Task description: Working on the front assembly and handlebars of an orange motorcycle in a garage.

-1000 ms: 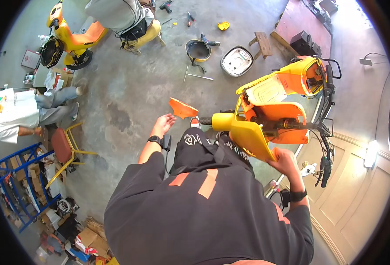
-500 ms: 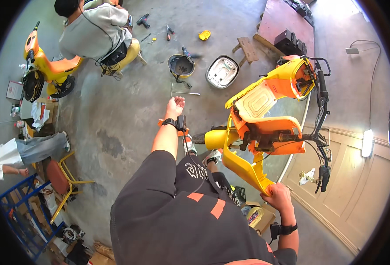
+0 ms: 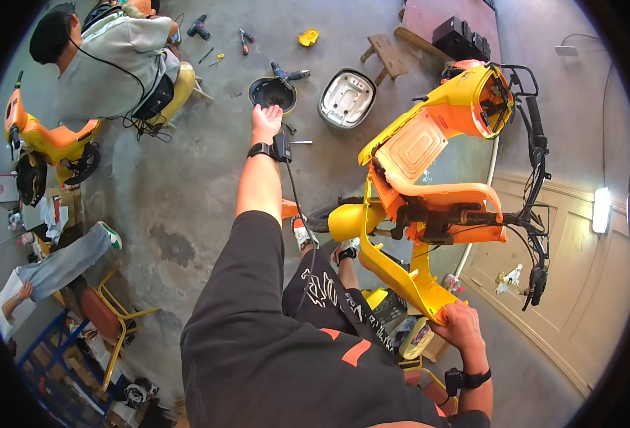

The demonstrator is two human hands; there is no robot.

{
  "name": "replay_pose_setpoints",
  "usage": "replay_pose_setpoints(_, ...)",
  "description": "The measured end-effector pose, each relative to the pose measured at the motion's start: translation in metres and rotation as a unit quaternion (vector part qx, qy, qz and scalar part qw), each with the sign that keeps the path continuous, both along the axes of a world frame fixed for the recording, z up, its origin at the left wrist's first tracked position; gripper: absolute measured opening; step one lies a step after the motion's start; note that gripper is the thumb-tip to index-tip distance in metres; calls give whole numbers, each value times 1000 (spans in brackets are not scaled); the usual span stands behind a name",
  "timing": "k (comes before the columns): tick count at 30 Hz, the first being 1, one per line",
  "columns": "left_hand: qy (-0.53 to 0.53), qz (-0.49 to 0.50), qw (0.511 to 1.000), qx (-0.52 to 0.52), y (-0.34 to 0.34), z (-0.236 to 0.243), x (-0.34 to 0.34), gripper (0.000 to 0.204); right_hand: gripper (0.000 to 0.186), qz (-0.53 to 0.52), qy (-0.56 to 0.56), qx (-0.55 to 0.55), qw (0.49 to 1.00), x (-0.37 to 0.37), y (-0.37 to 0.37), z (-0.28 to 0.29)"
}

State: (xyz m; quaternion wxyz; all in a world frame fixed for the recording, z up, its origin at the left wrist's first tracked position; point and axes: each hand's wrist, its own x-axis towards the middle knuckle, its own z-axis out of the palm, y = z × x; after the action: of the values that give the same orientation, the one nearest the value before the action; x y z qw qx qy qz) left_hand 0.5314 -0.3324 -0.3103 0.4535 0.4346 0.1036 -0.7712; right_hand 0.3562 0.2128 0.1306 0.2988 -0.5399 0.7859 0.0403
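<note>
My right hand [image 3: 461, 324] grips the near end of a curved yellow scooter body panel [image 3: 393, 271]. The panel reaches up beside a yellow and orange electric scooter [image 3: 418, 146]; whether it is still fastened to it I cannot tell. My left arm is stretched forward, and my left hand [image 3: 266, 123] is open, palm up, at the near rim of an upturned yellow helmet [image 3: 293, 100] with a dark inside. A power drill [image 3: 290, 74] lies across the helmet's far rim. Part of a metal T-handle wrench [image 3: 301, 142] shows on the floor beside my wrist.
A white-lined tub [image 3: 347, 100] and a wooden stool [image 3: 386, 55] stand ahead. Screwdrivers [image 3: 245, 41] and another drill [image 3: 199, 27] lie at the far left. One person [image 3: 115, 78] sits near a second scooter [image 3: 58, 146]; another stands by a red chair [image 3: 101, 307].
My left hand has moved forward, from short of the T-handle wrench to the helmet's rim. My right hand keeps its hold on the yellow panel. The standing person has shifted a leg.
</note>
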Motion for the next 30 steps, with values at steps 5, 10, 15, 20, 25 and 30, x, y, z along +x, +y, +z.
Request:
replay_pose_setpoints(5, 5, -10, 999, -35, 39, -8, 25, 35, 28, -9, -4, 7, 1000, 2, -3, -3)
replay_pose_setpoints(10, -78, -266, 960, 24, 188, -38, 112, 22, 30, -12, 1, -15, 1000, 0, -4, 4)
replay_pose_setpoints(15, -232, -596, 762, 106, 332, 33, 172, 34, 30, -24, 14, -31, 999, -2, 12, 9)
replay_pose_setpoints(20, -85, -750, 654, -45, 374, 118, 140, 42, 25, -16, -37, -44, 998, -12, 15, 8)
replay_pose_setpoints(25, -29, -696, 706, -128, 373, 333, 30, 57, 36, 40, -133, -62, 988, -18, 3, 39)
replay_pose_setpoints(30, -34, -638, 753, -155, 418, 435, -7, 58, 47, 77, -221, -39, 971, -37, 20, 63)
